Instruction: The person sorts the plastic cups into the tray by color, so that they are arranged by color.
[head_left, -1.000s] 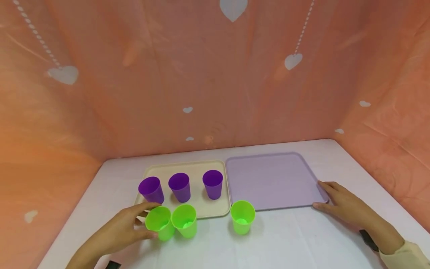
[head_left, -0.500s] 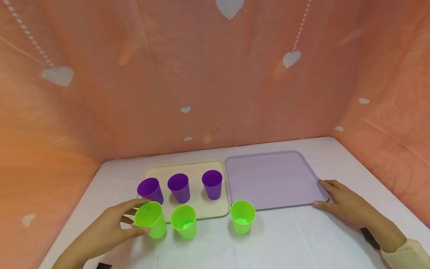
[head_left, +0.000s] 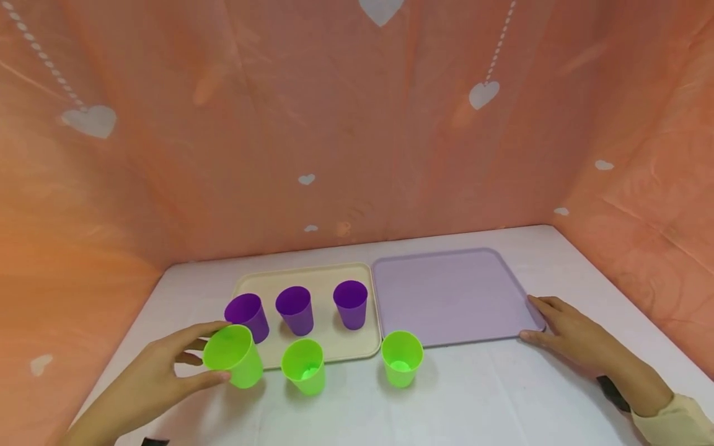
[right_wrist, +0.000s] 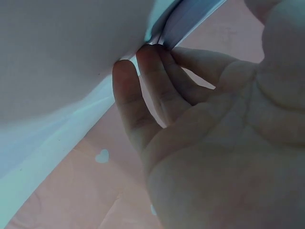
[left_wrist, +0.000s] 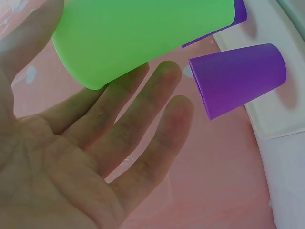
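In the head view, my left hand [head_left: 150,371] pinches a green cup [head_left: 234,354] by its side, between thumb and forefinger. The other fingers spread behind it, as the left wrist view shows. This cup leans a little and overlaps the leftmost purple cup [head_left: 251,319]. Right of it, a second green cup [head_left: 305,368] and a third green cup [head_left: 401,360] stand upright on the white table. My right hand [head_left: 577,337] rests at the near right corner of the lavender tray [head_left: 446,297], with thumb along the front edge and fingers along the side.
A cream tray [head_left: 329,279] lies against the lavender one on its left. It carries three purple cups in a row, among them a middle cup [head_left: 295,311] and a right cup [head_left: 351,306]. An orange cloth [head_left: 357,124] with hearts surrounds the table at back and sides.
My left hand has moved the green cup leftward, away from the second green cup, and slightly up in the view. My right hand has stayed at the tray corner.
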A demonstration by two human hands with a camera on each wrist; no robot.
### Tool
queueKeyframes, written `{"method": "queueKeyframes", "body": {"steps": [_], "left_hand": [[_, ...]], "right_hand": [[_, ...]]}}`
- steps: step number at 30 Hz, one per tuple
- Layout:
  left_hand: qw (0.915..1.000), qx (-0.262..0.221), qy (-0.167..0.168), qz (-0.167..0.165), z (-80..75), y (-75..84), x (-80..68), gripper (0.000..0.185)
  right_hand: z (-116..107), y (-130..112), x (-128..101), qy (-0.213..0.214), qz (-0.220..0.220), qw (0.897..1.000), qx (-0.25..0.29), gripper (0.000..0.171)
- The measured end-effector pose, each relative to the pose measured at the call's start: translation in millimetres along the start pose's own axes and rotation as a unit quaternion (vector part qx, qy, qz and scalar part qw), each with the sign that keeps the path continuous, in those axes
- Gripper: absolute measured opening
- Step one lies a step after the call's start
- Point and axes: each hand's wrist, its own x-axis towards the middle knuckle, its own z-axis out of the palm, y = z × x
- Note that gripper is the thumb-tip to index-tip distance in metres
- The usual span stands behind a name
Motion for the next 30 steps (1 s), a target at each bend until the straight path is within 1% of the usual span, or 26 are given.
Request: {"method": "queueKeyframes", "body": {"steps": [4, 10, 14, 16, 20, 23, 27, 30], "left_hand": [[0.9998, 0.002, 0.018, 0.004, -4.4, -1.2, -3.5, 0.066], [0.9970, -0.007, 0.069, 0.036, -12.0, -2.0, -6.5, 0.066], [0.9949, -0.014, 0.090, 0.043, -16.1, -2.3, -8.7, 0.068], [0.9948, -0.014, 0.092, 0.040, -17.4, -3.2, -10.2, 0.069], [0.9956, -0.001, 0.091, 0.019, -19.1, -5.3, -13.3, 0.070], [0.9960, 0.006, 0.088, 0.008, -19.4, -5.2, -12.8, 0.070], [0.9964, -0.004, 0.085, 0.001, -19.0, -1.0, -8.3, 0.070], [0.9962, -0.020, 0.084, 0.004, -19.0, 4.1, -5.5, 0.069]], "right_hand": [[0, -2, 1, 0.001, -0.004, 1.000, 0.003, 0.088], [1, -3, 1, 0.003, -0.005, 1.000, -0.006, 0.087], [1, -3, 0, 0.004, -0.007, 1.000, -0.012, 0.088], [0, -2, 0, 0.006, -0.009, 1.000, -0.012, 0.088], [1, -3, 1, 0.007, -0.012, 1.000, -0.007, 0.088], [2, -3, 2, 0.005, -0.013, 1.000, -0.005, 0.089], [1, -2, 2, 0.001, -0.006, 1.000, -0.003, 0.091], [0, -1, 1, -0.003, 0.003, 1.000, 0.001, 0.093]]}}
